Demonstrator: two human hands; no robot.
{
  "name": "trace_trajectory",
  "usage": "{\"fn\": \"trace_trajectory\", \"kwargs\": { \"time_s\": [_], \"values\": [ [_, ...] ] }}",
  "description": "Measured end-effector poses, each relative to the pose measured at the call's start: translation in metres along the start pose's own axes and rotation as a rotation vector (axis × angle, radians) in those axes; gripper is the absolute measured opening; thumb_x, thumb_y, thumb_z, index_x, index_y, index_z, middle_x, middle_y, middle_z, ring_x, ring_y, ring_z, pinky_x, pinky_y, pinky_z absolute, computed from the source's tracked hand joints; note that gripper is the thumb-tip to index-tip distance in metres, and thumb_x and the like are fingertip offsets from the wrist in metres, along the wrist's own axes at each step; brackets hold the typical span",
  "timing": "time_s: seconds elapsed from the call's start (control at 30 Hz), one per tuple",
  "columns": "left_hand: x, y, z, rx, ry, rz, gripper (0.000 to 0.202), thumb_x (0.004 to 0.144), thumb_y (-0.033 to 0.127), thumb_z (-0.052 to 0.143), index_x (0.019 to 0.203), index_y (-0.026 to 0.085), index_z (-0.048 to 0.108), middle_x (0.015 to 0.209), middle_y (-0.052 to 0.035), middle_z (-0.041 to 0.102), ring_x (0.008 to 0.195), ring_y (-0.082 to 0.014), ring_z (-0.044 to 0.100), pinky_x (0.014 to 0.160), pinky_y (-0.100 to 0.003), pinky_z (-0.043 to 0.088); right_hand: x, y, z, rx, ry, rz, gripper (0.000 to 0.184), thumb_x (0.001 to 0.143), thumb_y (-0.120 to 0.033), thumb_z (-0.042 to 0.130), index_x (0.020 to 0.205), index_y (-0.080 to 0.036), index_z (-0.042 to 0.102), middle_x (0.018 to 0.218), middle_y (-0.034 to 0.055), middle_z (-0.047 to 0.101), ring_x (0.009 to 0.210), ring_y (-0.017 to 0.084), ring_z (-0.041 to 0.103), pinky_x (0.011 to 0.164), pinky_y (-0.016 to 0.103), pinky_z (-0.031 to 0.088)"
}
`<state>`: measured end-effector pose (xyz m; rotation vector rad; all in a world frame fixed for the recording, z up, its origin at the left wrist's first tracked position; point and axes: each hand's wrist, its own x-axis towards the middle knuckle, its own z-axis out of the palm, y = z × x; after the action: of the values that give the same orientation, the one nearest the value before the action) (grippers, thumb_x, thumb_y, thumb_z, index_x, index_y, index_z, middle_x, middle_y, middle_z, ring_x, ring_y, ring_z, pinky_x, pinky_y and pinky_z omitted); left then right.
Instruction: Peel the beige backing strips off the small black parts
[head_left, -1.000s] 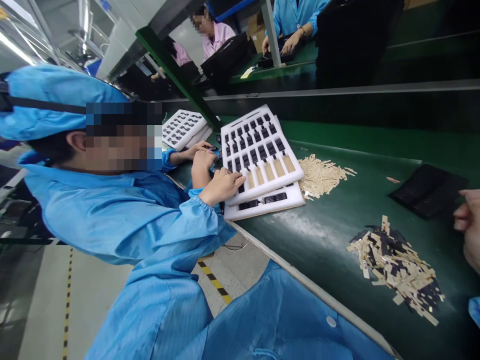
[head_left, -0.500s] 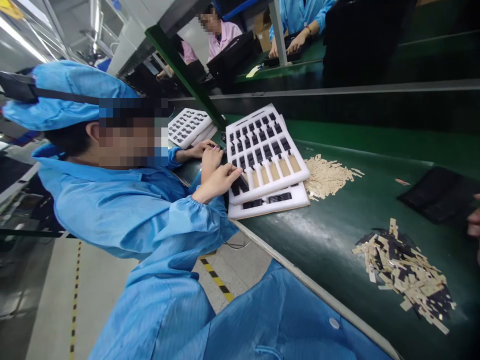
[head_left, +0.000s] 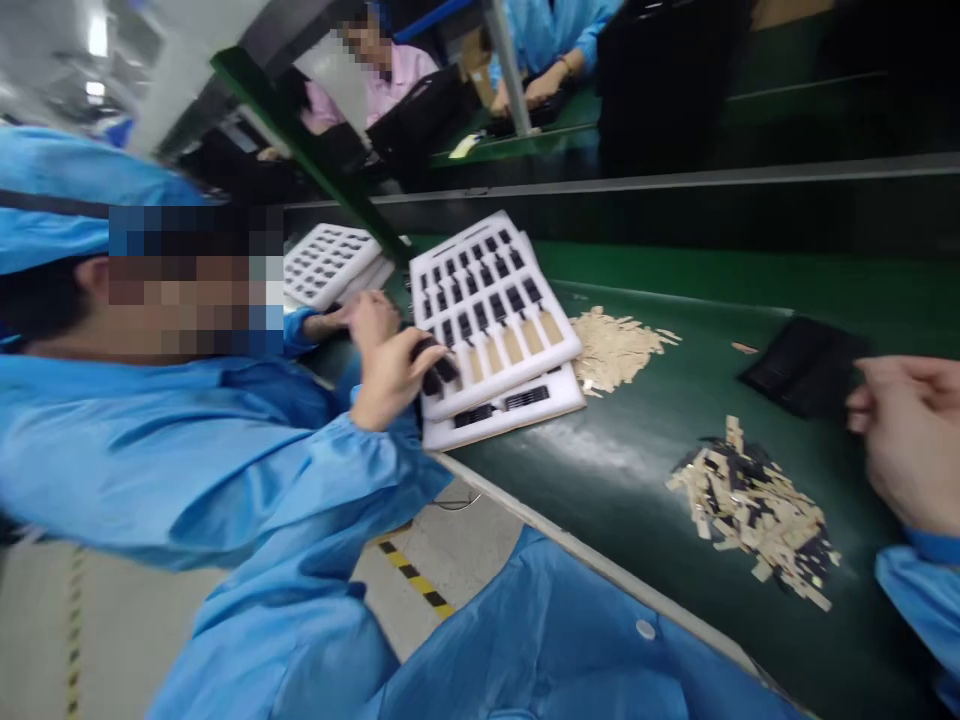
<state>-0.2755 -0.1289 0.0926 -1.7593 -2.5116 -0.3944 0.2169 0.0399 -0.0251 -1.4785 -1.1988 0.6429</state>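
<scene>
My left hand point(head_left: 394, 375) reaches to the near left corner of a white foam tray point(head_left: 480, 395). Its thumb and fingers are closed on a black slotted piece point(head_left: 441, 374), which is blurred. Rows of similar black pieces sit in the tray's slots, and several slots at the near right show bare tan bottoms. A second white tray point(head_left: 510, 425) lies underneath. My right hand point(head_left: 911, 430) is at the right, fingers curled beside the edge of a flat black pouch-like item point(head_left: 806, 365). What is between those fingers is hidden.
A pile of tan strips point(head_left: 619, 348) lies beside the trays. A mixed pile of tan and black strips point(head_left: 757, 515) is nearer me on the green bench point(head_left: 600, 480). A co-worker in blue point(head_left: 150, 430) sits close on the left, hands near mine; other people work across the bench.
The view has turned, shifting the scene leftward. My right hand has come further into view beside the black item. My left hand stays at the tray's corner with the black piece.
</scene>
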Motion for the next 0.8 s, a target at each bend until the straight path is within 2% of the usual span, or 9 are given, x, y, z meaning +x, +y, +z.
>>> {"fn": "trace_trajectory", "kwargs": {
  "time_s": [0.1,0.17,0.23,0.37,0.47,0.53,0.6,0.67,0.8],
  "values": [
    [0.01,0.025,-0.016,0.026,0.07,0.077,0.029,0.092,0.048,0.051,0.091,0.021,0.061,0.085,-0.0036,0.067,0.082,-0.0213,0.06,0.082,-0.036,0.05,-0.01,-0.02,-0.001,0.096,-0.05,-0.013,0.008,0.077,-0.026,0.073,0.081,-0.02,0.071,0.057,0.0015,0.06,0.043,0.013,0.051,0.041,0.028,0.038],
    [0.021,0.051,-0.019,-0.002,0.006,0.166,0.032,0.092,0.052,0.051,0.091,0.021,0.06,0.081,-0.0023,0.067,0.076,-0.0194,0.06,0.075,-0.033,0.049,-0.012,-0.025,0.0,0.132,-0.086,-0.01,0.009,0.083,-0.027,0.07,0.083,-0.019,0.069,0.056,-0.0009,0.058,0.042,0.01,0.049,0.04,0.025,0.036],
    [0.032,0.086,-0.013,-0.096,-0.152,0.322,0.041,0.092,0.062,0.049,0.088,0.022,0.061,0.076,-0.0013,0.066,0.068,-0.0183,0.059,0.066,-0.031,0.046,-0.011,-0.025,0.001,0.155,-0.11,-0.023,0.011,0.086,-0.029,0.068,0.084,-0.018,0.068,0.056,-0.0024,0.057,0.042,0.009,0.047,0.039,0.022,0.034],
    [0.052,0.171,0.022,-0.195,-0.498,0.669,0.049,0.088,0.072,0.05,0.091,0.025,0.065,0.085,-0.0033,0.069,0.074,-0.0215,0.065,0.068,-0.032,0.046,-0.012,-0.024,0.002,0.176,-0.14,-0.01,0.013,0.087,-0.031,0.067,0.084,-0.019,0.067,0.055,-0.0041,0.056,0.04,0.008,0.046,0.038,0.021,0.033],
    [0.061,0.229,0.054,-0.136,-0.62,0.893,0.044,0.091,0.065,0.054,0.092,0.023,0.065,0.09,-0.0057,0.069,0.083,-0.0239,0.066,0.073,-0.032,0.046,-0.013,-0.024,0.002,0.183,-0.153,0.001,0.016,0.088,-0.035,0.068,0.085,-0.019,0.066,0.056,-0.004,0.056,0.041,0.008,0.046,0.038,0.021,0.033],
    [0.064,0.259,0.071,-0.128,-0.692,1.035,0.038,0.092,0.059,0.058,0.093,0.022,0.066,0.093,-0.0066,0.067,0.084,-0.0232,0.066,0.074,-0.031,0.046,-0.013,-0.023,0.002,0.189,-0.161,0.007,0.018,0.088,-0.037,0.068,0.085,-0.02,0.066,0.056,-0.004,0.056,0.041,0.008,0.045,0.038,0.021,0.034],
    [0.065,0.278,0.083,-0.154,-0.729,1.119,0.032,0.093,0.052,0.061,0.096,0.021,0.068,0.097,-0.0071,0.066,0.088,-0.023,0.066,0.076,-0.031,0.048,-0.013,-0.022,0.003,0.192,-0.168,0.009,0.019,0.088,-0.039,0.068,0.085,-0.02,0.066,0.057,-0.004,0.056,0.042,0.008,0.046,0.039,0.021,0.034],
    [0.063,0.285,0.091,-0.171,-0.706,1.157,0.027,0.092,0.044,0.066,0.105,0.021,0.068,0.105,-0.0084,0.065,0.098,-0.0243,0.066,0.085,-0.032,0.05,-0.013,-0.021,0.003,0.194,-0.169,0.005,0.019,0.088,-0.038,0.069,0.086,-0.02,0.066,0.057,-0.0037,0.057,0.044,0.009,0.047,0.041,0.022,0.034],
    [0.05,0.273,0.095,-0.23,-0.571,1.15,0.041,0.092,0.036,0.067,0.128,0.021,0.057,0.129,-0.0126,0.058,0.122,-0.0276,0.059,0.103,-0.039,0.049,-0.013,-0.021,0.004,0.204,-0.164,0.0,0.016,0.089,-0.035,0.068,0.085,-0.019,0.066,0.057,-0.0033,0.058,0.046,0.009,0.049,0.042,0.022,0.034]
  ]
}}
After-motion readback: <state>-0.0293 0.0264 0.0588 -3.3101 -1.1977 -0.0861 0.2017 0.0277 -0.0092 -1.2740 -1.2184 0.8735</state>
